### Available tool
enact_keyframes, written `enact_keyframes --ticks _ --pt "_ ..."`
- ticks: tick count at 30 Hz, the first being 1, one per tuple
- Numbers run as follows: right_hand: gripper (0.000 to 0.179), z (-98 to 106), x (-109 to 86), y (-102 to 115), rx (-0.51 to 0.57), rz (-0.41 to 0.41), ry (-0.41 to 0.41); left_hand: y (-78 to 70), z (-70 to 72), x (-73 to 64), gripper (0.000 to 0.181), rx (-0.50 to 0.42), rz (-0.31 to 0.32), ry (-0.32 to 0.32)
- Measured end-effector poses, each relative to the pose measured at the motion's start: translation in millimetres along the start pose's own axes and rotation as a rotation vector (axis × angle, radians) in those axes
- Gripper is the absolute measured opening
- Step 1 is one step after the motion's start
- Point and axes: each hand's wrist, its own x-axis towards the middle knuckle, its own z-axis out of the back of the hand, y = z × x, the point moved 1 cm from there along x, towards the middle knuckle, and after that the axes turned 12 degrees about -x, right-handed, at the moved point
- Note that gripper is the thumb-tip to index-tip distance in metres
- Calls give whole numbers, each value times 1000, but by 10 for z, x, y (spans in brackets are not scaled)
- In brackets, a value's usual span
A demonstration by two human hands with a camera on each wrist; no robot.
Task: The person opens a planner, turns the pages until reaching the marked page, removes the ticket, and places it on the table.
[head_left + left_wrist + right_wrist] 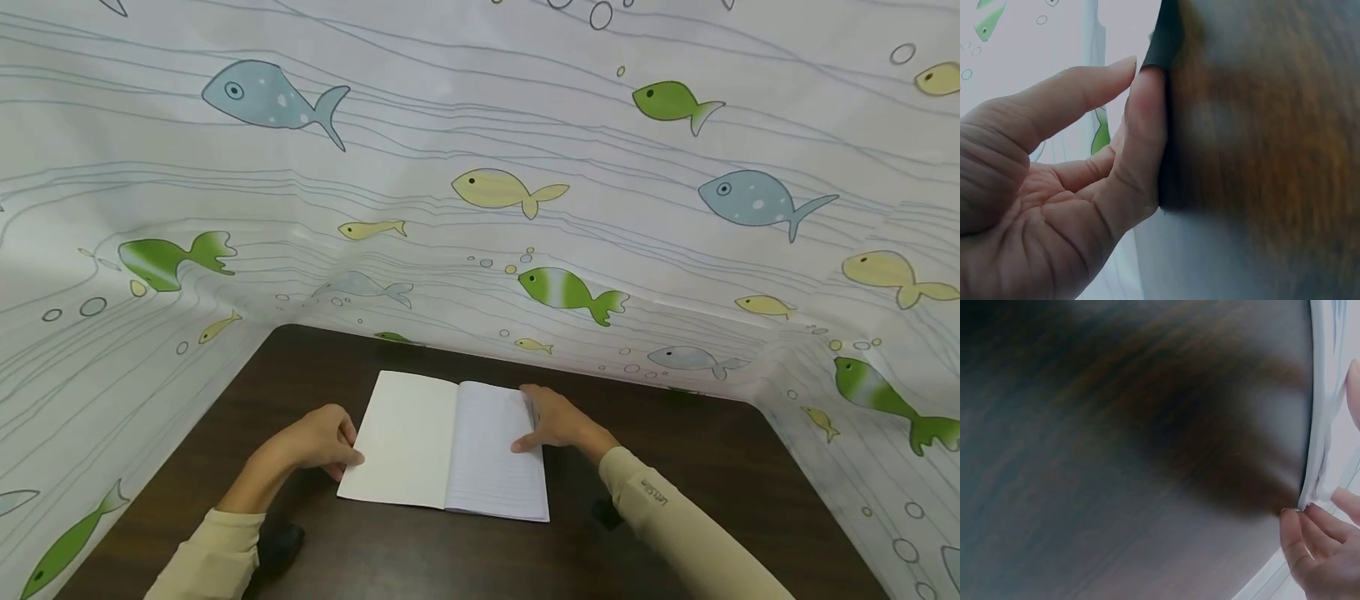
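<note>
An open notebook [408, 442] lies on the dark table, its left side a blank cream inner cover and its right side a lined white page [495, 458]. My left hand [318, 442] pinches the cover's left edge, thumb on top and fingers beneath. In the left wrist view the cover's dark outer face [1167, 37] shows by the fingertips of that hand [1079, 156]. At the right edge, my right hand [558, 421] holds the pages, thumb over the lined page and fingers at the far corner. The right wrist view shows these fingers [1322, 544] against the page stack [1319, 419].
The brown wood-grain table [420, 554] surrounds the notebook. A white covering with printed fish [555, 287] rises behind the table and along both sides. Dark objects show beside the left wrist [279, 546] and under the right forearm [606, 512].
</note>
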Motion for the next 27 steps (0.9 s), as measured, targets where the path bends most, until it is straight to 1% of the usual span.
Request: enact_keyframes --ticks 5,8,11,14,17,21,24,27 --pt "107 -31 6 -9 33 2 -24 23 31 -31 30 -22 -9 38" --pt "101 -40 13 -30 39 0 -37 34 51 -39 32 -48 -34 66" --pt "94 -37 27 -56 31 9 -56 41 67 -42 33 -74 -58 91" --pt "84 -23 44 -81 24 26 -79 40 74 -35 31 -70 -66 109" --pt "73 -21 68 -96 23 39 -102 29 73 -27 31 -55 -55 105" --pt "53 -45 103 -108 41 32 -141 22 70 -11 32 -40 -29 90" --pt "38 -61 128 -110 69 11 -176 21 71 -3 33 -38 -19 86" --pt "28 -64 150 -104 95 -35 -197 21 63 2 32 -35 -21 88"
